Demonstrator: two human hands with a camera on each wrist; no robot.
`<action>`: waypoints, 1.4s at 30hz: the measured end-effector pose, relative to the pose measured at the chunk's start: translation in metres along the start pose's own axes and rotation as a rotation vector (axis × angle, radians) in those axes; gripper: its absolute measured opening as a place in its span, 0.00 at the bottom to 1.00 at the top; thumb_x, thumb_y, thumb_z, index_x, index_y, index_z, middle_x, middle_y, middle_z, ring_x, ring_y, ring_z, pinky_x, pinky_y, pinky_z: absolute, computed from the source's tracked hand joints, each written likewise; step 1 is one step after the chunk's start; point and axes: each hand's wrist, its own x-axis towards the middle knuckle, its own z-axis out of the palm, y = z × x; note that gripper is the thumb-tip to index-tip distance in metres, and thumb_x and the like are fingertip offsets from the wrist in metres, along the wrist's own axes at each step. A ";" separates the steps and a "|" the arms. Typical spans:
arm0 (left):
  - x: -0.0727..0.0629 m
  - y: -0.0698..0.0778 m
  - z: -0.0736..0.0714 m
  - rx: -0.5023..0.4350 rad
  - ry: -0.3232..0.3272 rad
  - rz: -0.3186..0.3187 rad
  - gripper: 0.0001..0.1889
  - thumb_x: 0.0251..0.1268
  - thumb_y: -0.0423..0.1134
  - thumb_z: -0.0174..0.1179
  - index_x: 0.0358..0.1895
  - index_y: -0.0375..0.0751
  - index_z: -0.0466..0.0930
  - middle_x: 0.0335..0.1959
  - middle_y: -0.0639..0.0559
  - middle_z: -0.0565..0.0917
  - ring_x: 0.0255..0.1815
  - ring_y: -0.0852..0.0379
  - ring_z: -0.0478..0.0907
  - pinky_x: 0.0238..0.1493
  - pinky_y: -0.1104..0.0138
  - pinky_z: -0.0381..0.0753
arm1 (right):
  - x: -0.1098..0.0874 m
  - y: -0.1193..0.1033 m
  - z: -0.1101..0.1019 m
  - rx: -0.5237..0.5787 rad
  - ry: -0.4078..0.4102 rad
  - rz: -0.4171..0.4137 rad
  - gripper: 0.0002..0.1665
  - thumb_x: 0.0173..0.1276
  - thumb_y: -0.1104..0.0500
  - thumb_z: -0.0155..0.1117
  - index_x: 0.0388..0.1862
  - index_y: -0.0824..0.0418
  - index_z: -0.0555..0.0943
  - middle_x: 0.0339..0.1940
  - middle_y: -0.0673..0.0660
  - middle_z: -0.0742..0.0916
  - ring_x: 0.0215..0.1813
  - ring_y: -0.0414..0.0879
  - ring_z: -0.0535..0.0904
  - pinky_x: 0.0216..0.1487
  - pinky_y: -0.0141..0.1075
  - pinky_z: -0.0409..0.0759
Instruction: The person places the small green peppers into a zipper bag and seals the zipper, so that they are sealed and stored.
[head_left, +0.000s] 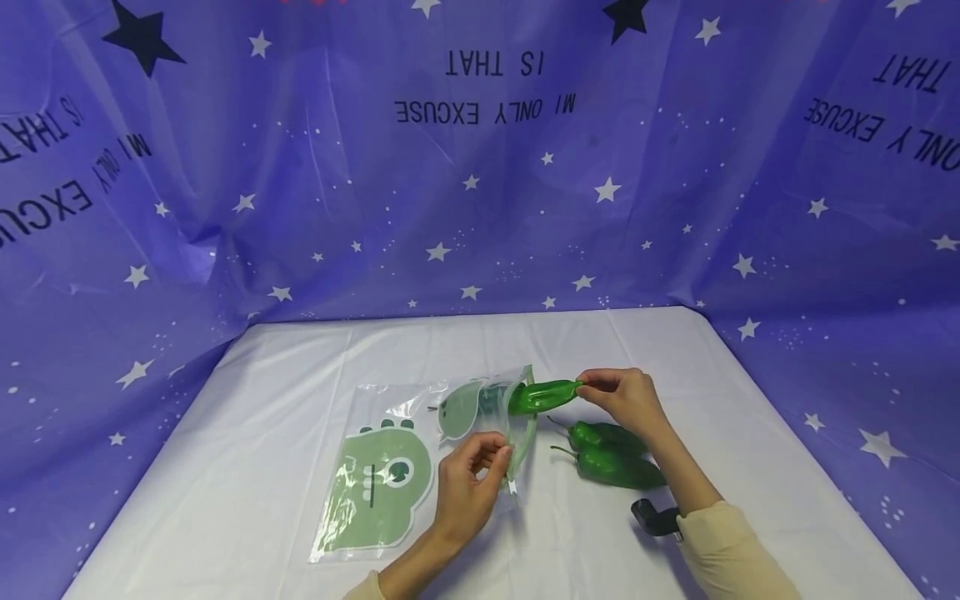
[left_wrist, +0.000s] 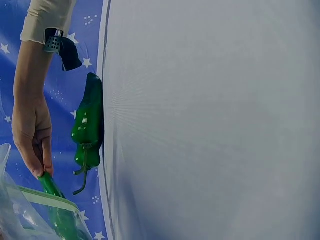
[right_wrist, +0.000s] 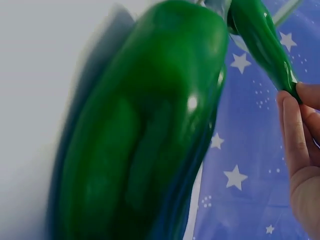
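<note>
Right hand [head_left: 628,402] pinches a green pepper [head_left: 549,396] partway inside a bag [head_left: 382,492] the left hand [head_left: 467,487] pinches; two loose peppers [head_left: 617,467] remain outside.

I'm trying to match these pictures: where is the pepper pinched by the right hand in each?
Head: held pepper just right of centre, below mid-height.
Left wrist: held pepper at lower left.
Right wrist: held pepper at upper right.
Shared landmark: the right hand, pinching its tip in all three.

Left fingers [head_left: 486,442], right fingers [head_left: 602,377] bent
</note>
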 end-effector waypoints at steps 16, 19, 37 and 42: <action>0.002 -0.002 -0.001 0.016 -0.006 0.028 0.09 0.53 0.17 0.61 0.34 0.30 0.77 0.25 0.43 0.81 0.20 0.51 0.78 0.22 0.70 0.80 | 0.001 -0.009 0.033 0.003 0.014 -0.057 0.06 0.53 0.58 0.75 0.31 0.55 0.88 0.27 0.49 0.88 0.31 0.41 0.84 0.32 0.32 0.79; 0.002 -0.003 -0.002 0.020 -0.005 0.029 0.08 0.53 0.17 0.61 0.34 0.30 0.77 0.25 0.43 0.81 0.20 0.52 0.78 0.22 0.69 0.80 | 0.002 -0.011 0.037 -0.005 0.021 -0.059 0.06 0.53 0.57 0.75 0.31 0.55 0.88 0.27 0.49 0.88 0.31 0.41 0.84 0.33 0.34 0.79; 0.001 -0.001 -0.002 0.028 -0.018 0.030 0.08 0.53 0.17 0.61 0.34 0.31 0.77 0.25 0.43 0.80 0.20 0.51 0.78 0.23 0.68 0.80 | 0.003 -0.017 0.053 0.003 0.036 -0.065 0.06 0.54 0.57 0.75 0.31 0.55 0.87 0.26 0.49 0.88 0.30 0.41 0.84 0.32 0.36 0.81; 0.000 -0.001 -0.001 0.020 -0.023 0.021 0.08 0.53 0.17 0.61 0.33 0.31 0.77 0.25 0.44 0.80 0.20 0.50 0.78 0.23 0.68 0.80 | 0.001 -0.019 0.055 0.016 0.040 -0.069 0.05 0.54 0.58 0.74 0.30 0.55 0.87 0.26 0.48 0.88 0.29 0.41 0.83 0.31 0.34 0.80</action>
